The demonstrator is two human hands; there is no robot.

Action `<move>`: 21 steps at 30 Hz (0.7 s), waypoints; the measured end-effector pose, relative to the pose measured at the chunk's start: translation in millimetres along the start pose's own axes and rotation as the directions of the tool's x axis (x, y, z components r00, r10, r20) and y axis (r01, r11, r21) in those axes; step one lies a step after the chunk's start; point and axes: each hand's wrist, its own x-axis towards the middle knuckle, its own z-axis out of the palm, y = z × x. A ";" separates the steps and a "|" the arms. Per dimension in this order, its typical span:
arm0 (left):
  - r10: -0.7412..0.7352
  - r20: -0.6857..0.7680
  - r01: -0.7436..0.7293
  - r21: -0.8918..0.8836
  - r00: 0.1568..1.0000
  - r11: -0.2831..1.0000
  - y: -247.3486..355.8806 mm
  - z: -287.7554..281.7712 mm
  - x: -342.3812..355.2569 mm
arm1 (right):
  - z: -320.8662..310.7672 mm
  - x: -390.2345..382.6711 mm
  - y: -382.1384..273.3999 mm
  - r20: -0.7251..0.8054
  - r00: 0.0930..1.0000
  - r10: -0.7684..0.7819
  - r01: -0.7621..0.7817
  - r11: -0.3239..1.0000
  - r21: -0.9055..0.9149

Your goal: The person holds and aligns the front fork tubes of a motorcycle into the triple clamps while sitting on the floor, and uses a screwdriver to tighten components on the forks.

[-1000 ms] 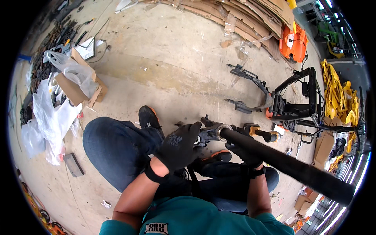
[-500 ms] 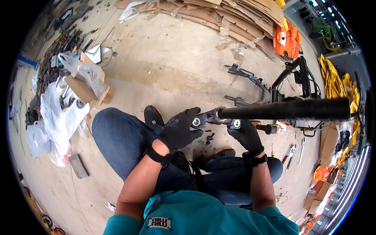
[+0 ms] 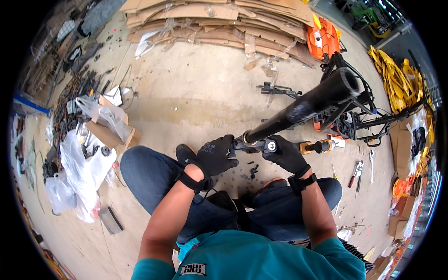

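Both of my hands wear black gloves and hold a black metal tube (image 3: 303, 109) by the crosspiece (image 3: 253, 148) at its lower end. A brass-coloured ring circles the tube's base. My left hand (image 3: 215, 156) is closed on the crosspiece's left end, covering it. My right hand (image 3: 288, 157) grips the right end, where a round silver fitting shows beside the thumb. Tilted up and to the right, the tube's hollow end hangs over the floor. Several small black bolts (image 3: 254, 171) lie between my shoes, below my hands.
At right lie a yellow-and-black power tool (image 3: 321, 146), pliers (image 3: 356, 173), a wrench (image 3: 372, 166) and a screwdriver (image 3: 334, 171). A black frame (image 3: 373, 126) stands beyond them. Flattened cardboard (image 3: 210, 21) is stacked at the back. Plastic bags (image 3: 84, 163) and an opened box (image 3: 108, 132) sit left.
The tube's free end has swung from pointing right to pointing up and right, its hollow mouth now showing. Both hands keep hold of the crosspiece. The whole view has shifted slightly.
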 end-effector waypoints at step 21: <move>-0.042 0.356 0.092 -0.126 0.934 0.988 -18.9 -4.5 47.8 | 13.7 -0.1 37.4 0.018 0.998 0.064 -0.062 0.993 -0.104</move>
